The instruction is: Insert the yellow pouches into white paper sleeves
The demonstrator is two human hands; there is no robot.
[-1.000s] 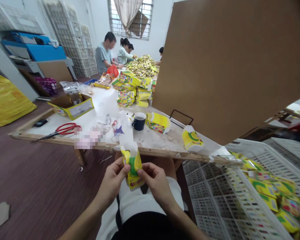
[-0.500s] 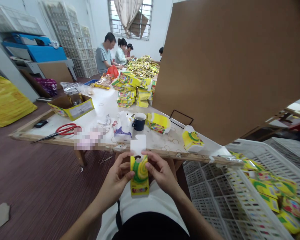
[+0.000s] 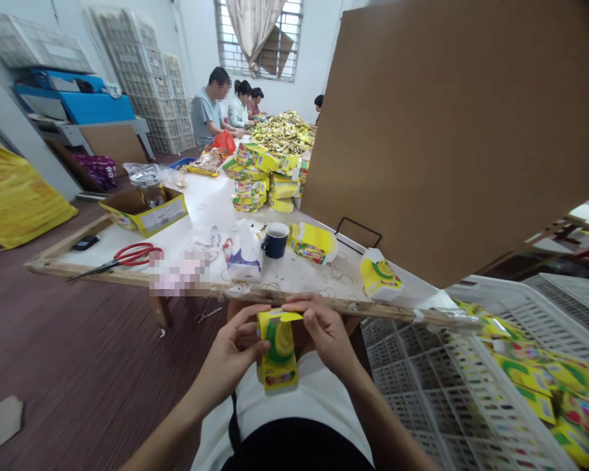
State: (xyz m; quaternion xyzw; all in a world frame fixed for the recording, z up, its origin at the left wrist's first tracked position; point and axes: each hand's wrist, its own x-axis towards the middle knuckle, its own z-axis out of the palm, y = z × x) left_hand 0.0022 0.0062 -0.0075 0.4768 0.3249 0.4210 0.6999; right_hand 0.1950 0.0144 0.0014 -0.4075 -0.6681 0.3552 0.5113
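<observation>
A small yellow and green carton [image 3: 279, 353] is held upright over my lap, below the table's front edge. My left hand [image 3: 240, 343] grips its left side, thumb on the front face and fingers behind and along the top. At the carton's top right, my right hand [image 3: 321, 327] pinches the top flap, which is folded forward over the opening. What the carton contains is hidden. Just beyond, on the table, are a dark blue mug [image 3: 275, 241] and a yellow carton [image 3: 313, 243] on its side.
The wooden table edge [image 3: 127, 281] runs before me. Red-handled scissors [image 3: 132, 254] and an open yellow box [image 3: 147, 212] lie left. A white crate [image 3: 451, 386] of yellow cartons stands right, under a large cardboard sheet [image 3: 436, 131]. Several people sit around a heap of packets [image 3: 285, 134].
The carton's top flap stood upright with its white inside showing; now it is folded down over the top. My right hand has moved up and right along with the flap.
</observation>
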